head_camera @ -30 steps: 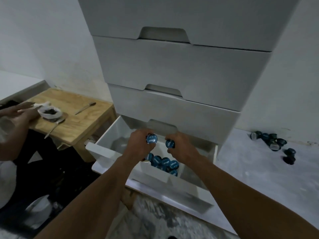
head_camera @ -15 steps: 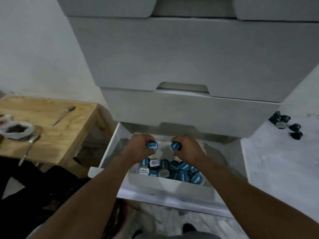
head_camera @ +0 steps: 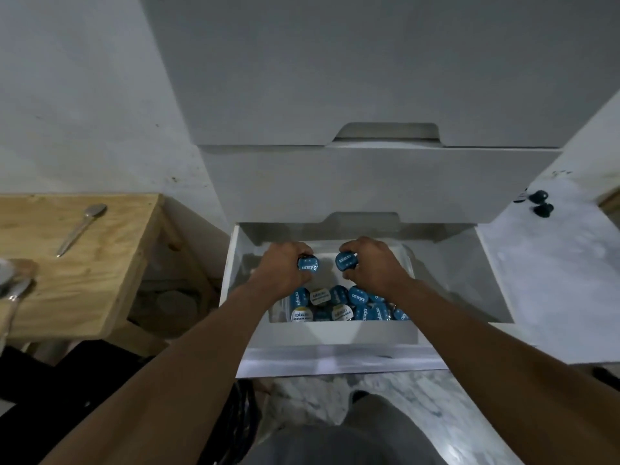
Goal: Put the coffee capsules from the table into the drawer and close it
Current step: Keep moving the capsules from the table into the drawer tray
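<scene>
The bottom white drawer (head_camera: 339,360) is pulled out below two shut ones. Inside it a white inner box (head_camera: 335,332) holds several blue-lidded and white-lidded coffee capsules (head_camera: 339,305). My left hand (head_camera: 283,268) hovers over the box, closed around a blue-lidded capsule (head_camera: 308,265). Beside it my right hand (head_camera: 374,263) grips another blue-lidded capsule (head_camera: 346,261). A few dark capsules (head_camera: 538,203) lie on the marble table top at the far right, partly hidden behind the drawer unit.
A wooden side table (head_camera: 84,270) stands to the left with a metal spoon (head_camera: 80,228) on it. The marble table surface (head_camera: 550,283) runs along the right of the drawer. Closed drawer fronts (head_camera: 369,182) rise above my hands.
My view has tilted down and moved closer to the drawer. Both hands stay over the inner box, each still holding its capsule.
</scene>
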Available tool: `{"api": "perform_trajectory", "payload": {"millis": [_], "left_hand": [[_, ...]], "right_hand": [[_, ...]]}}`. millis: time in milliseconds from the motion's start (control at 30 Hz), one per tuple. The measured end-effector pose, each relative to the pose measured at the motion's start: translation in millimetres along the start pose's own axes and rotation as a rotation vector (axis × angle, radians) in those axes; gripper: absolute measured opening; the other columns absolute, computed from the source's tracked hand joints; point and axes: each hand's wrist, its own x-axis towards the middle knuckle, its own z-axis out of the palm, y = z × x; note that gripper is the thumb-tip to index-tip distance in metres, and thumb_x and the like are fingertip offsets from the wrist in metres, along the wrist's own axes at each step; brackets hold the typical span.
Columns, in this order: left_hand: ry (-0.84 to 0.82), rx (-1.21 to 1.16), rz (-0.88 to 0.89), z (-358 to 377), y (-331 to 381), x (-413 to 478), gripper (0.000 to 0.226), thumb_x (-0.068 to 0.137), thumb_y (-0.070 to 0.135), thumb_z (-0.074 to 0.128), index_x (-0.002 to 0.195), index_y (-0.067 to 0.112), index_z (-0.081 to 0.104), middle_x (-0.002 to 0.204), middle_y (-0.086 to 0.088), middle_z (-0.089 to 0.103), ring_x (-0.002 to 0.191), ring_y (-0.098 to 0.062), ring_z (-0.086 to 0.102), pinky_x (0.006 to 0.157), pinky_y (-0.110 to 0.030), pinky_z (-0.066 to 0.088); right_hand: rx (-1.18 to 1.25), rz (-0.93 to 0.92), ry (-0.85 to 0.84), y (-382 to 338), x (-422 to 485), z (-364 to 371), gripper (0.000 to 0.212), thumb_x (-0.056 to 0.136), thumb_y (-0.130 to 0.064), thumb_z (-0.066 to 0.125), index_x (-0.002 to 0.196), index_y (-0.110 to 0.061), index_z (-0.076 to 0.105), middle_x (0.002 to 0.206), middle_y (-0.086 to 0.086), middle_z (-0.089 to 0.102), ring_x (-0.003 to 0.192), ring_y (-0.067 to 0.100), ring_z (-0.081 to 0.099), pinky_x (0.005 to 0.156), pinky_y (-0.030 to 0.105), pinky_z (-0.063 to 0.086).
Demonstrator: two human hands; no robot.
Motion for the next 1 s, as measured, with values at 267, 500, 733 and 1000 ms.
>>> {"api": "perform_trajectory", "payload": {"millis": [267,500,733,1000], "left_hand": [[-0.036,0.064,-0.052,15.9,1.4,17.1,0.042,0.075,0.014,0.075,0.115,0.012,0.064,0.113,-0.008,0.066,0.098,-0.023,0.061,0.091,-0.034,0.051],[-0.060,0.184,-0.082,27.6,0.1,26.5,0.044,0.076,0.020,0.076,0.117,0.013,0.062,0.116,-0.008,0.066,0.104,-0.024,0.059,0.096,-0.035,0.047],[-0.107,0.189,-0.099,25.8,0.6,32.9,0.055,0.076,0.022,0.077,0.125,0.012,0.057,0.124,-0.008,0.062,0.112,-0.023,0.057,0.098,-0.032,0.045],[-0.082,0.192,-0.079,21.9,0.3,31.5,0.037,0.080,0.018,0.074,0.116,0.014,0.065,0.116,-0.008,0.066,0.104,-0.022,0.060,0.094,-0.029,0.047]], "right_hand": [[-0.025,-0.031,-0.088,11.5,20.0,3.9,0.054,0.071,-0.017,0.081,0.121,-0.013,0.062,0.119,0.011,0.061,0.108,0.027,0.057,0.091,0.029,0.043],[-0.047,-0.101,-0.170,20.2,30.3,13.0,0.056,0.073,-0.021,0.078,0.125,-0.015,0.059,0.126,0.010,0.059,0.114,0.026,0.054,0.089,0.025,0.040],[-0.005,-0.118,-0.217,21.2,34.1,15.5,0.060,0.073,-0.021,0.076,0.129,-0.015,0.056,0.129,0.009,0.057,0.116,0.024,0.054,0.094,0.026,0.042],[0.073,-0.072,-0.224,25.9,33.3,15.9,0.037,0.087,-0.016,0.065,0.124,-0.017,0.060,0.122,0.006,0.063,0.107,0.020,0.058,0.088,0.021,0.039]]}}
